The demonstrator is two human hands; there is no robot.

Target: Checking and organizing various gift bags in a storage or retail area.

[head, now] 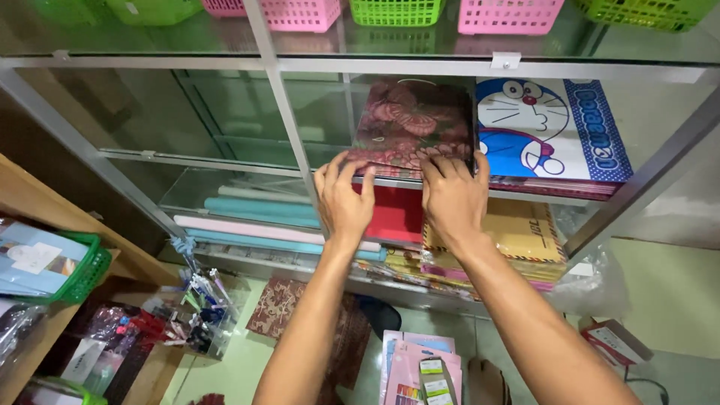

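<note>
Both hands, left hand (343,196) and right hand (452,196), fingers gripping the floral gift bag (415,126) bottom edge at the glass shelf (225,157) front. Looks light, stiff, flat; hold lower corners.

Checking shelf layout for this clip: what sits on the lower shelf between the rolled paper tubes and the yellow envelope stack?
In the head view, a red flat sheet stack lies between the rolled tubes and the yellow envelopes, below the left hand and right hand.

This is a small stationery or gift shop. A glass display cabinet (285,120) with metal framing holds stacked gift bags (551,127), envelopes (525,232) and rolls of wrapping paper (255,214). Pink and green plastic baskets (394,11) line its top. At near left a wooden shelf (45,202) carries packaged goods, with pens (202,292) beside it.
</note>
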